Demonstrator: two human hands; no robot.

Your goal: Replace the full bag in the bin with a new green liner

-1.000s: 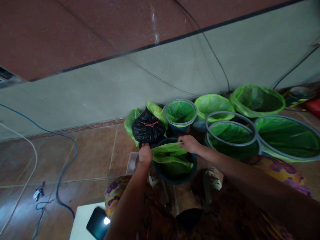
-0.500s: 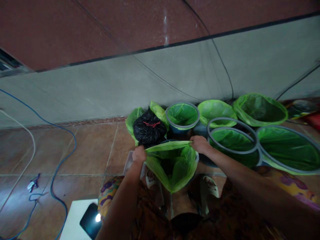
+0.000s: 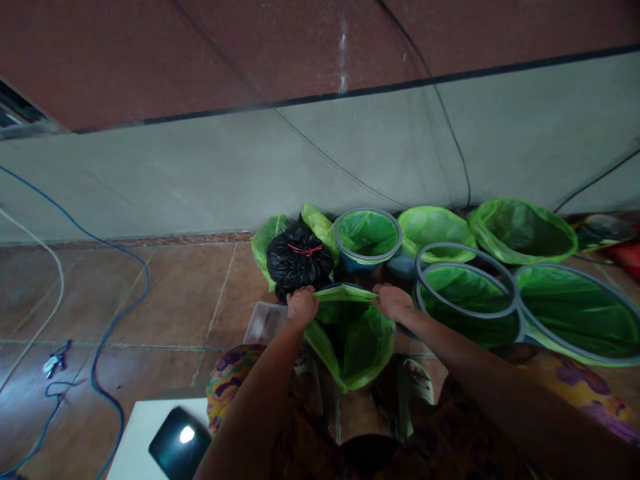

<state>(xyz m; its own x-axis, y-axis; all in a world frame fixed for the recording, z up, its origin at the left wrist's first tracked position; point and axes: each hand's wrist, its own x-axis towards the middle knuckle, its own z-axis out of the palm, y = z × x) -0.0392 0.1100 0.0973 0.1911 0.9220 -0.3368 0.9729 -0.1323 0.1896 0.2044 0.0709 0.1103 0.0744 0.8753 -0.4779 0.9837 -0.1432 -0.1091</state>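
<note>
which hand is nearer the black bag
Left. The left hand grips the green liner just below the black bag; the right hand holds the liner's far side.

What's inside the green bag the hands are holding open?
The green bag, stretched by the left hand and right hand, shows only dark green plastic. Its bottom is too shadowed to see.

Light: I see a dim, murky room.
Glare: bright spot on the phone screen (image 3: 181, 439), faint sheen on floor tiles (image 3: 165, 313).
Distortion: wall line bows strongly.
Focus: my forearms nearest the lens look soft.
</note>
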